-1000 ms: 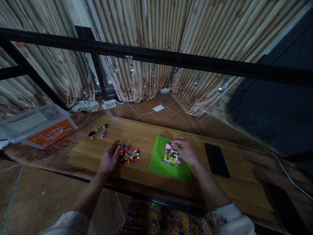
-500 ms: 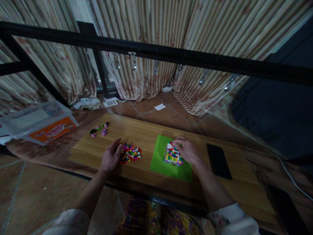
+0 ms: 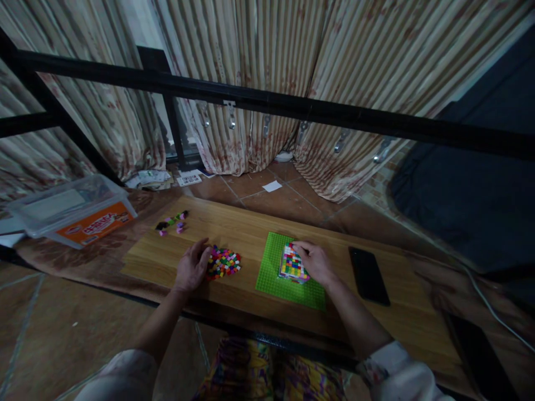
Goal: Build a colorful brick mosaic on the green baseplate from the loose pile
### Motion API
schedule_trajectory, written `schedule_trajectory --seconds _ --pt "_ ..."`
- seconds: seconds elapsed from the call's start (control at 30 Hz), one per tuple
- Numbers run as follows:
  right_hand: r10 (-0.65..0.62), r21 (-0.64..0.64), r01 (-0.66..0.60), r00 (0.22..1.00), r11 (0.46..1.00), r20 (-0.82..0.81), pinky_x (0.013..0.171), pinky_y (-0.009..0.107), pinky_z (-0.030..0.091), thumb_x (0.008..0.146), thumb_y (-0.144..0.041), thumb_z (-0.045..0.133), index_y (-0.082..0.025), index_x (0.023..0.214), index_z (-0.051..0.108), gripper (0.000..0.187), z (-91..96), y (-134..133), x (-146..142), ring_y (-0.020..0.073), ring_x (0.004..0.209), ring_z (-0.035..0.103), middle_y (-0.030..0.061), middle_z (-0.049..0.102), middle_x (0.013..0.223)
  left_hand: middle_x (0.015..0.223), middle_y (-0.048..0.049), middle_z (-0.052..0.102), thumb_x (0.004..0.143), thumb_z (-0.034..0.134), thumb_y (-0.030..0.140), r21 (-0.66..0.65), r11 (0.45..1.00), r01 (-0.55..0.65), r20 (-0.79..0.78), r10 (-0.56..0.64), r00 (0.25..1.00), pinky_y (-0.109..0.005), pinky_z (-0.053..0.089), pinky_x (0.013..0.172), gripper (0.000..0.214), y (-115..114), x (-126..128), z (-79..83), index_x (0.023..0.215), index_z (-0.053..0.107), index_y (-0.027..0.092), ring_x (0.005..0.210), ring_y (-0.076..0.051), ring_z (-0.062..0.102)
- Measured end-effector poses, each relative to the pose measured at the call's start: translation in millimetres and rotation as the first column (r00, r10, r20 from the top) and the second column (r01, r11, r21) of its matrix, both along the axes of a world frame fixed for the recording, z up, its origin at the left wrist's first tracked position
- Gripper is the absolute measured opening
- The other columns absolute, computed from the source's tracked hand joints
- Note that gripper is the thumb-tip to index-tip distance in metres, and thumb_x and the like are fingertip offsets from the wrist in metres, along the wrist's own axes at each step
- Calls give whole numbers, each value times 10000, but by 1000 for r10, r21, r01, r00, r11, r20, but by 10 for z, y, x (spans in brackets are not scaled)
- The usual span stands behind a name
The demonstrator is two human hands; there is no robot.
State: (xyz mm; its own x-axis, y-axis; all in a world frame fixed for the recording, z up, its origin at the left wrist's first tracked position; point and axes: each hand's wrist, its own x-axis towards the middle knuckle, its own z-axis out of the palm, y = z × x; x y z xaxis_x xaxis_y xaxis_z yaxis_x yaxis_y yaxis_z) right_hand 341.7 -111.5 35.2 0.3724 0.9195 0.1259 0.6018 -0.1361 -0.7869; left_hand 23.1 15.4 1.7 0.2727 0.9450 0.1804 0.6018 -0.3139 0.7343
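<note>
My right hand (image 3: 314, 262) is closed in a pinch at the far edge of a block of small building bricks (image 3: 293, 265), its fingertips on a tiny red brick there. Mixed colours in rows cover the block's top. Beneath it lies a green studded baseplate (image 3: 267, 275). Over to the left, my left hand (image 3: 192, 266) rests beside a loose pile of small coloured bricks (image 3: 224, 263), thumb and fingers curved and apart. Its fingertips are at the pile's left edge, and I see nothing held in them.
Pink, green and black brick pieces (image 3: 172, 221) lie at the back left of the wooden board (image 3: 246, 217). A clear plastic box (image 3: 75, 214) with an orange label stands farther left. To the right is a black phone (image 3: 369, 275). A black metal bar (image 3: 251, 96) crosses beyond the board.
My right hand has shifted slightly, and its fingertips stay at the block's far edge. My left hand stays beside the pile. The view has moved a little.
</note>
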Motion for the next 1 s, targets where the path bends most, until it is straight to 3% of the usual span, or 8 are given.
schedule_trajectory --seconds 0.2,0.37,0.5,0.63,0.83,1.0 --pt "-54 34 58 991 998 -126 820 341 486 846 -478 474 -205 991 702 385 -105 -25 26 209 908 656 52 721 996 1048 -93 686 844 394 530 12 1000 15 5 -15 1000 -390 448 917 532 6 2 9 1214 532 173 1024 -244 601" --pt "-75 74 92 976 993 -202 828 332 483 841 -569 433 -197 984 698 479 -41 75 88 212 954 646 71 707 1037 1073 -95 679 845 400 524 5 1000 4 -5 -4 1000 -380 452 911 523 20 -3 -14 1213 536 178 1032 -242 601" --pt "3 35 5 978 999 -209 643 260 463 801 -561 504 -194 844 715 426 24 197 66 169 723 634 29 713 807 1078 -94 677 847 404 523 10 1000 6 -3 -6 1000 -385 452 915 519 32 -13 -34 1215 535 180 1038 -246 600" --pt "40 -17 -44 982 999 -187 467 224 326 760 -534 562 -186 627 670 388 10 254 16 114 484 478 -34 569 523 1055 -88 688 848 415 519 -5 1000 6 5 -6 1000 -378 466 896 517 28 -13 -35 1226 526 184 1019 -240 612" --pt "-8 -16 5 986 1000 -168 462 230 264 755 -527 551 -183 571 616 395 -92 262 -14 101 464 380 -48 466 472 1010 -76 702 832 467 506 -6 1000 5 18 -5 1000 -371 480 875 513 14 -7 -42 1237 520 195 992 -233 628" --pt "-33 0 33 988 999 -154 466 230 276 764 -528 538 -180 576 613 403 -108 242 -71 105 468 387 -47 456 473 1013 -87 697 827 476 489 12 1000 0 35 -1 999 -371 488 870 496 4 -4 -49 1207 538 176 964 -223 639"
